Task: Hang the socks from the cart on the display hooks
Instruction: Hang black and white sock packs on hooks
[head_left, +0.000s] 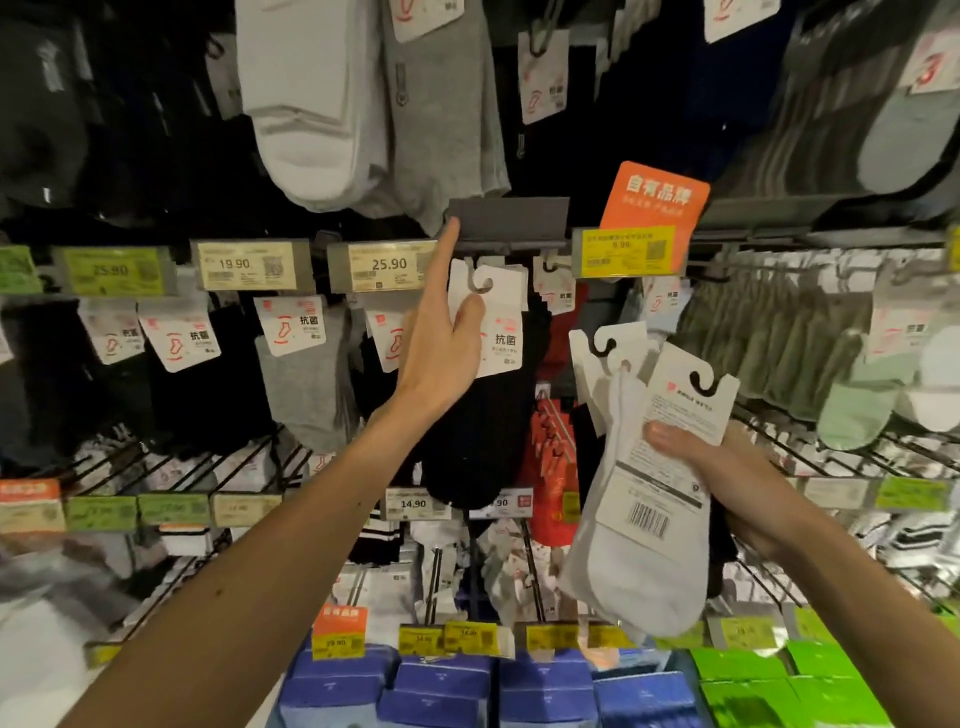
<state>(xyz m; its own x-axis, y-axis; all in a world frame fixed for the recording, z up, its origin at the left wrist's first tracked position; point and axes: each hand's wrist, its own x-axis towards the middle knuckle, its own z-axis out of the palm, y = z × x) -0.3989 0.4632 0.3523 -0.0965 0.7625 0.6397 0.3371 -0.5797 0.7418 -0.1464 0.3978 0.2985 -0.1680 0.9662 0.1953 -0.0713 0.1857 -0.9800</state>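
Note:
My left hand (445, 332) reaches up to a display hook (480, 283) under a blank grey label holder (511, 218). Its thumb presses the white card header of a black sock pack (478, 415) that hangs on that hook, and its index finger points up to the holder's left end. My right hand (727, 467) grips a bundle of white sock packs (639, 525) lower right, thumb on a card with a barcode. Their card hook cut-outs (704, 382) point up, free of any hook. The cart is out of view.
Rows of hanging socks fill the wall: white and grey ones (363, 104) above, black and grey at left, green ones (779, 353) at right. Price tags (387, 265) line the rails, with an orange sign (654, 200). Blue and green boxes (519, 691) sit at the bottom.

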